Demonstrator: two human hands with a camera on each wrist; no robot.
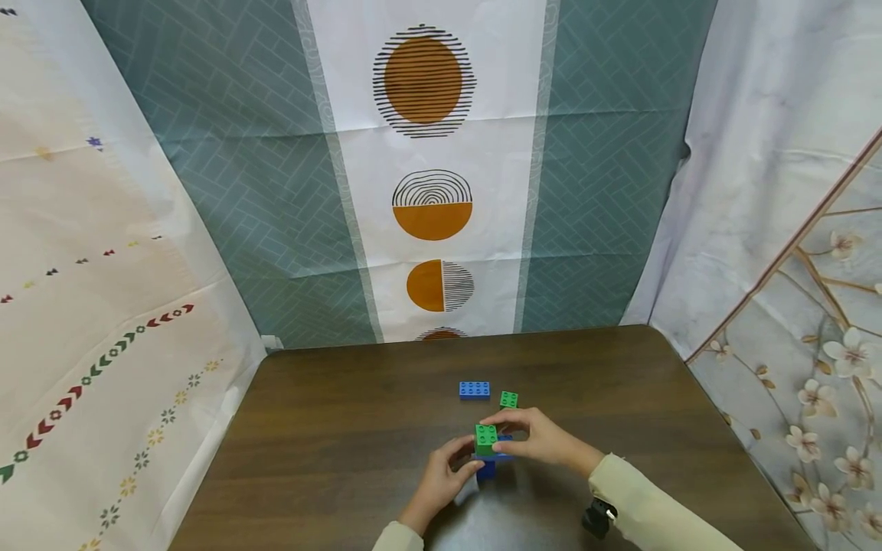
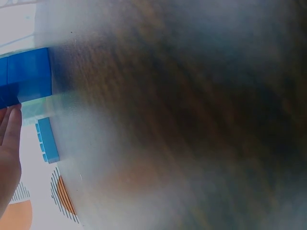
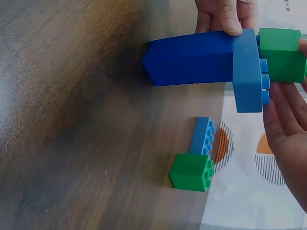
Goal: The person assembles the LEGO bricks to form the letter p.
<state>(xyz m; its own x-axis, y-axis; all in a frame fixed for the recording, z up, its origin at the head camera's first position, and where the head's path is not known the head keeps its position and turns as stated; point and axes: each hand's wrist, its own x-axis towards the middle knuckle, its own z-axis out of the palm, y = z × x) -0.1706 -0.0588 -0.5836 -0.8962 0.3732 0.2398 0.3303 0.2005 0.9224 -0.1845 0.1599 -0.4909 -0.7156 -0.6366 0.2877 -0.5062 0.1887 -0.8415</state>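
Observation:
A dark blue tower (image 3: 192, 58) stands upright on the table, with a lighter blue brick (image 3: 247, 72) lying across its top and overhanging to one side. My right hand (image 1: 536, 440) pinches a green brick (image 1: 485, 438) between thumb and fingers at one end of that lighter blue brick. Whether the green brick is pressed fully onto the studs I cannot tell. From the other side my left hand (image 1: 444, 473) grips the blue bricks just beneath, its thumb (image 3: 231, 24) against them. In the left wrist view, its fingers (image 2: 13, 127) touch the blue tower (image 2: 29, 74).
Behind the tower lie a blue studded brick (image 1: 474, 390) and a second green brick (image 1: 508, 399), the green one close behind my right hand. The brown table (image 1: 331, 428) ends at a patterned cloth (image 1: 427, 191), with more cloth hanging at both sides.

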